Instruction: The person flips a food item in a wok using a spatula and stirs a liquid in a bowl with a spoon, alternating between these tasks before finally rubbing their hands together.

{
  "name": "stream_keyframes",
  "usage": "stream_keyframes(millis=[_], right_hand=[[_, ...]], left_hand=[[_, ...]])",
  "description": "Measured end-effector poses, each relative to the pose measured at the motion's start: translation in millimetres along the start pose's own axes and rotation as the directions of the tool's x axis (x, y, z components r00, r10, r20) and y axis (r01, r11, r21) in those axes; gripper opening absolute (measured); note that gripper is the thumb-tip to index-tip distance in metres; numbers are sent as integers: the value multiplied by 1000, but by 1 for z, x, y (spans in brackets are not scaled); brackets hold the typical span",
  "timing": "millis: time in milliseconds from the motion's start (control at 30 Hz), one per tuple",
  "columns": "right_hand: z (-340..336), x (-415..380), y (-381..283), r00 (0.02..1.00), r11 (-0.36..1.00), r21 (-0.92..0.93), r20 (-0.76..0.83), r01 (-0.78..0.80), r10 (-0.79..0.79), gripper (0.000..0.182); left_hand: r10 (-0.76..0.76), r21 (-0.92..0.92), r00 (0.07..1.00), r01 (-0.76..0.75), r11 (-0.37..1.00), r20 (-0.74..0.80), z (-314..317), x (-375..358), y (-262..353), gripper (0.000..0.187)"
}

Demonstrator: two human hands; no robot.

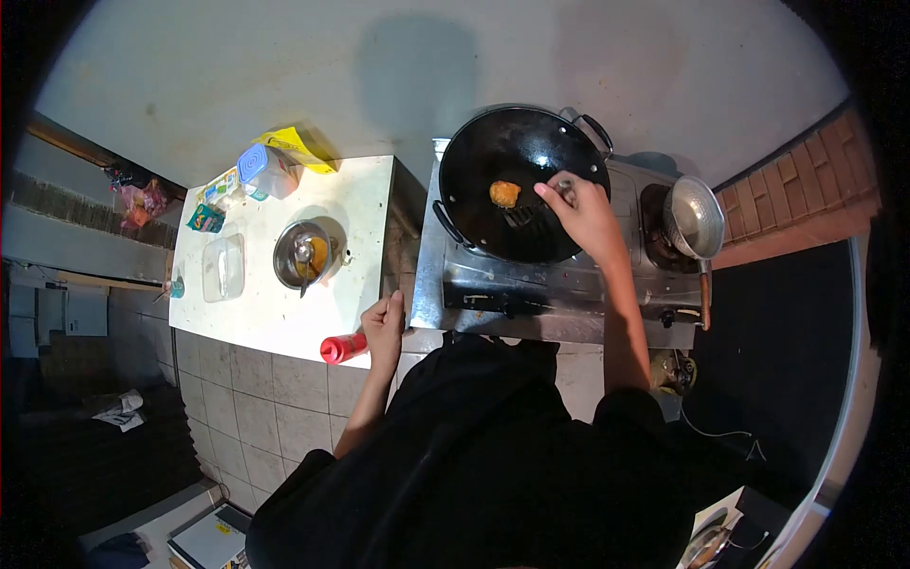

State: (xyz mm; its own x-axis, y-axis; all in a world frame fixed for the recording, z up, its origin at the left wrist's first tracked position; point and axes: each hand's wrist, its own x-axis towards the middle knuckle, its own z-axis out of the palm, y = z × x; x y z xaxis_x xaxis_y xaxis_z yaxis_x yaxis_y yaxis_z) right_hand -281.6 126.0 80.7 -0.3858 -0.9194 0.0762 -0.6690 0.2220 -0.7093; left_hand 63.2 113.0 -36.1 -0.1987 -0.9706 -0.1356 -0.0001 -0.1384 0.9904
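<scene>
My right hand [580,211] is over the black wok [512,128], its fingers closed round the handle of a slotted spatula [518,217]. The spatula's dark head lies against the wok's inner surface. Just above it sits a golden-brown piece of fried food [504,194]. My left hand [384,327] is curled into a fist at the right edge of the white table [270,327], with nothing showing in it. A red bottle [343,348] lies on its side right by that wrist.
The wok stands on a metal gas stove [540,299]; a silver saucepan [697,218] occupies the right burner. On the table are a metal bowl [301,254] with yellow contents and a ladle, a clear plastic tray [224,268], a blue-lidded container [268,173] and a yellow packet [300,147].
</scene>
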Motion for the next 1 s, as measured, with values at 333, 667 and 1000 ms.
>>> stream_keyframes(millis=[333, 667, 1000], right_hand=[[45, -61, 60, 983, 909, 384, -18, -161, 182, 21], [44, -98, 58, 933, 810, 502, -16, -304, 360, 45], [-20, -198, -39, 929, 990, 135, -362, -35, 82, 51]], left_hand=[[8, -2, 1000, -8, 1000, 17, -3, 6, 2, 48], [-56, -35, 914, 76, 996, 402, 5, 6, 18, 40], [269, -357, 817, -84, 931, 510, 71, -44, 88, 40]])
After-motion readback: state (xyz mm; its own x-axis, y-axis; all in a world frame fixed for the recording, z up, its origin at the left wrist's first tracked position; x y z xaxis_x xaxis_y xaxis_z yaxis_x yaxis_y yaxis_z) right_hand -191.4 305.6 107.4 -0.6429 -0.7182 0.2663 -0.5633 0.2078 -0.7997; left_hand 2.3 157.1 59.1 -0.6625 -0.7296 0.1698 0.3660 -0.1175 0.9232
